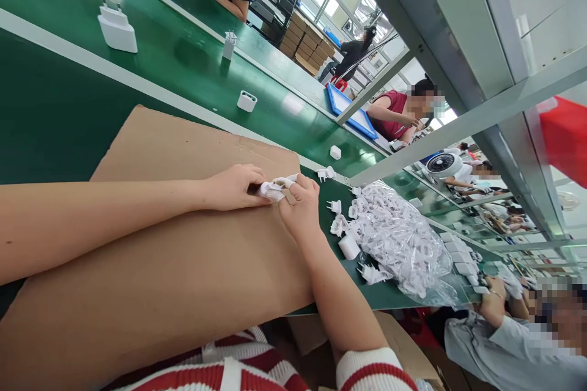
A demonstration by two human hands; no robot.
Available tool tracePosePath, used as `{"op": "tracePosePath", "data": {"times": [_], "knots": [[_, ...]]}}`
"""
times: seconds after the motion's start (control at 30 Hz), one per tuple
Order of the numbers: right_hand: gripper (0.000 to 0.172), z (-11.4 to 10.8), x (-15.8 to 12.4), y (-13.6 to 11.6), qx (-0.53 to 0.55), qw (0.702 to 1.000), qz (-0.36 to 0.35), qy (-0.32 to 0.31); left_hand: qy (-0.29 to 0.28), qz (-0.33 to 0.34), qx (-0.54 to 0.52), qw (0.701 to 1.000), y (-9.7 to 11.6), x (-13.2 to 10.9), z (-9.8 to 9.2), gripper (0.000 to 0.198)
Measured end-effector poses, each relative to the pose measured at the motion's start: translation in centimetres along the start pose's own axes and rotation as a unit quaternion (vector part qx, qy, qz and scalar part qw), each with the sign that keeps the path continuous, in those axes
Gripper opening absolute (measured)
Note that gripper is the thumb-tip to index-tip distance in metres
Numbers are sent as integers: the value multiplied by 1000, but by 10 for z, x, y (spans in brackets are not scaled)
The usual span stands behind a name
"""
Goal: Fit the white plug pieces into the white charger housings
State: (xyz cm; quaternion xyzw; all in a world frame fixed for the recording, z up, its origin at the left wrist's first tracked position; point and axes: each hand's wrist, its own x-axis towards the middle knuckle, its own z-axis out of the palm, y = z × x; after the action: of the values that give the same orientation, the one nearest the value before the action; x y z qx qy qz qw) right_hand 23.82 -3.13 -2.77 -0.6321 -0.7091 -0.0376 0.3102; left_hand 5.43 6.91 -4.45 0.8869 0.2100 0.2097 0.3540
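Note:
Over the sheet of brown cardboard (197, 250), my two hands meet around a small white plastic charger part (271, 190). My left hand (236, 188) pinches it from the left between thumb and fingers. On its right side, the closed fingers of my right hand (300, 203) grip it, with white covers on some fingertips. The fingers hide much of the part, so its exact shape cannot be made out. Just right of my right hand lie loose white plug pieces (336, 206) with pins and a white charger block (349, 247).
A clear plastic bag (403, 238) full of white plug pieces lies to the right. White chargers (117, 27) stand along the green conveyor belt (183, 55) ahead. A metal frame post (383, 165) rises at right. Co-workers sit opposite and at right (513, 336).

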Motion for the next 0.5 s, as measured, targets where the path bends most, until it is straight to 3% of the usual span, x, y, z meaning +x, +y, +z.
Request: {"op": "tracePosePath", "data": {"times": [0.23,0.4,0.5], "knots": [[16,-10,17,-2,25,994,48,-90,-12,-33,-9,999,4,3,-2,41],[12,0,8,-3,34,996,75,-47,6,-36,-46,998,11,1,-1,49],[25,7,2,4,92,992,81,-11,-24,-51,-32,998,14,6,-6,47]]}}
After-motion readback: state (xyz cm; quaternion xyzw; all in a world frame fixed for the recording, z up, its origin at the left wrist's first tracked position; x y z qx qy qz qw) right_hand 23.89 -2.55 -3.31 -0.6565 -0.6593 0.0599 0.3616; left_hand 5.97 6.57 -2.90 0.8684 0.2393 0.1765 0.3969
